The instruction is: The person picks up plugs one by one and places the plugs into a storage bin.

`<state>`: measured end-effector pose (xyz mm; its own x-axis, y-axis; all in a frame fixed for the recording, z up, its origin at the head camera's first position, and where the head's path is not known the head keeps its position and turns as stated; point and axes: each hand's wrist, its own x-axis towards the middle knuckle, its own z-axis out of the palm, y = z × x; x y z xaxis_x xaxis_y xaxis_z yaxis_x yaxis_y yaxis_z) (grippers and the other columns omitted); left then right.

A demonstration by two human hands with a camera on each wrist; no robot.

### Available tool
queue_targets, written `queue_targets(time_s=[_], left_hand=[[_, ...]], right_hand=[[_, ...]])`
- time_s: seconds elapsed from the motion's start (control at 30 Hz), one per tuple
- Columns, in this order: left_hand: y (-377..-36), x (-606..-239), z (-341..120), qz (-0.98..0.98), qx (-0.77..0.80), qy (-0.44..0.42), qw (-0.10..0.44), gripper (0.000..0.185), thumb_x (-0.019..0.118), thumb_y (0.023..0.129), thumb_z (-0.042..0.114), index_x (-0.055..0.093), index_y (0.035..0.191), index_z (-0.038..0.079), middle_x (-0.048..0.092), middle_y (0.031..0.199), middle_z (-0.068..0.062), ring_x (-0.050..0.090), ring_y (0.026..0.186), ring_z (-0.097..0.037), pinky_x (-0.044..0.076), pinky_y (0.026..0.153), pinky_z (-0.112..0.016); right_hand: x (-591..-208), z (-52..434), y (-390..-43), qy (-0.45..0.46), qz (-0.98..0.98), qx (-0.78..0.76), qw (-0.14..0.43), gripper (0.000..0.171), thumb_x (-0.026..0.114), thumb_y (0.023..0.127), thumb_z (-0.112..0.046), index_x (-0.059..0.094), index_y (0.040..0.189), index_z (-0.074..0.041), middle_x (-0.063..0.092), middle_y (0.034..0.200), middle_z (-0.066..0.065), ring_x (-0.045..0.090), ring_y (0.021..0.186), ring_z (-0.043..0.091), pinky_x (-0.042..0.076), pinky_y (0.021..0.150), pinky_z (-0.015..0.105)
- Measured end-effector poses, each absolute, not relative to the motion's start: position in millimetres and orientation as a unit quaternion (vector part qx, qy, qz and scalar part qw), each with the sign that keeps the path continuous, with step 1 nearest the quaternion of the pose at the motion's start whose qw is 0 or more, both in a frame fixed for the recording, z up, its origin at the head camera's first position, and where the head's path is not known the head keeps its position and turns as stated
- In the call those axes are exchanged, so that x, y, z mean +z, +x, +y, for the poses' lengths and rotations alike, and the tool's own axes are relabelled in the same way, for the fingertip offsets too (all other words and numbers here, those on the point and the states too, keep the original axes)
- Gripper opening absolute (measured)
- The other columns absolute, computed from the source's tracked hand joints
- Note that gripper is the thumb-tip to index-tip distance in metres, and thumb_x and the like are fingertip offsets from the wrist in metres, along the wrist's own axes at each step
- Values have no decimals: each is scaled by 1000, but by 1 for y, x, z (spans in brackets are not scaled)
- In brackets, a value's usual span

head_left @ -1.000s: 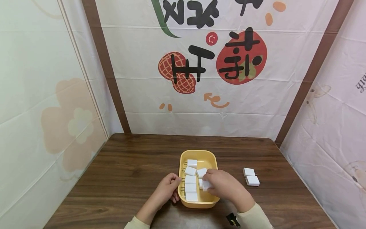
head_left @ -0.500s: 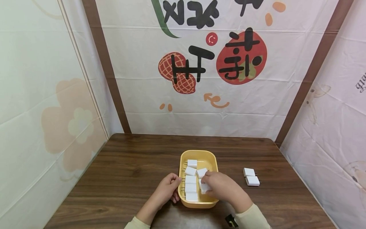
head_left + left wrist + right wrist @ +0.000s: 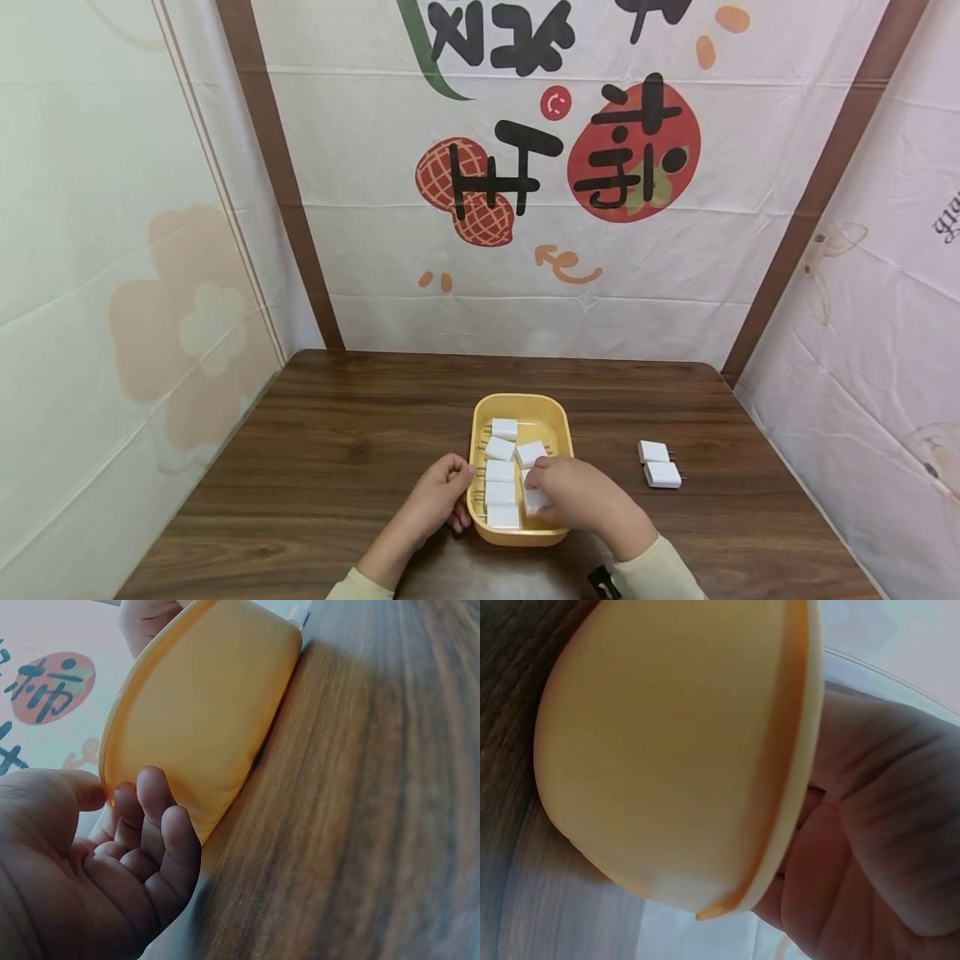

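Note:
A yellow plastic bin [image 3: 522, 539] stands on the table with several white plug chargers inside. Along its left side runs a column of chargers [image 3: 500, 493], prongs facing left. Another charger [image 3: 530, 454] lies on the right side, prongs to the right. My right hand [image 3: 583, 497] reaches over the right rim and holds a white charger [image 3: 536, 502] low in the bin, just in front of that one. In the right wrist view, the bin's wall hides these fingertips. My left hand [image 3: 112, 877] pinches the left rim, thumb on top, other fingers curled by the outer wall.
Two more white chargers, a rear one [image 3: 653, 451] and a front one [image 3: 663, 475], lie side by side on the table to the right, prongs pointing right. The dark wooden table [image 3: 360, 425] meets a printed cloth backdrop [image 3: 525, 325] at the back.
My right hand has moved slightly left and toward me, and the charger in it has shifted nearer the bin's front. My left hand has stayed at the rim.

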<state>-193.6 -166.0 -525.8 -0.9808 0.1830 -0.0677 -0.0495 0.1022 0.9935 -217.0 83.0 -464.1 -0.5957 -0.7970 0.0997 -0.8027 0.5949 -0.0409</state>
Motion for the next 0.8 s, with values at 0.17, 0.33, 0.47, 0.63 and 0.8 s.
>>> queue_targets(time_s=[0.17, 0.33, 0.47, 0.63, 0.8], left_hand=[[-193, -526, -166, 737, 669, 45, 87, 34, 52, 108, 28, 50, 113, -5, 59, 63, -3, 58, 50, -15, 48, 44, -27], [-194, -526, -166, 739, 666, 44, 89, 34, 52, 108, 28, 50, 113, -5, 59, 62, -3, 58, 50, -15, 49, 44, -27], [-194, -527, -166, 741, 665, 43, 87, 33, 52, 108, 28, 50, 114, -5, 59, 63, -3, 58, 50, -15, 49, 44, -27], [-195, -527, -166, 741, 665, 44, 87, 33, 51, 109, 27, 50, 114, -5, 59, 63, -4, 58, 49, -15, 49, 44, -27], [-195, -526, -166, 739, 666, 45, 89, 32, 51, 109, 26, 49, 115, -6, 59, 63, -4, 58, 50, -15, 49, 44, -27]], right_hand=[[-467, 81, -217, 440, -897, 33, 27, 18, 85, 78, -22, 70, 88, -17, 54, 82, -11, 44, 68, 3, 42, 59, 21], [-470, 81, -218, 436, -899, 28, 26, 18, 85, 79, -22, 71, 89, -17, 53, 81, -11, 43, 67, 3, 41, 59, 21], [-470, 80, -218, 437, -899, 24, 31, 18, 85, 80, -23, 70, 89, -18, 53, 81, -11, 43, 66, 4, 41, 58, 21], [-470, 78, -217, 439, -897, 22, 43, 19, 85, 79, -23, 69, 87, -18, 52, 80, -10, 42, 65, 4, 40, 56, 22], [-472, 78, -219, 435, -899, 16, 57, 20, 86, 79, -24, 68, 86, -18, 53, 81, -9, 44, 65, 5, 41, 56, 23]])
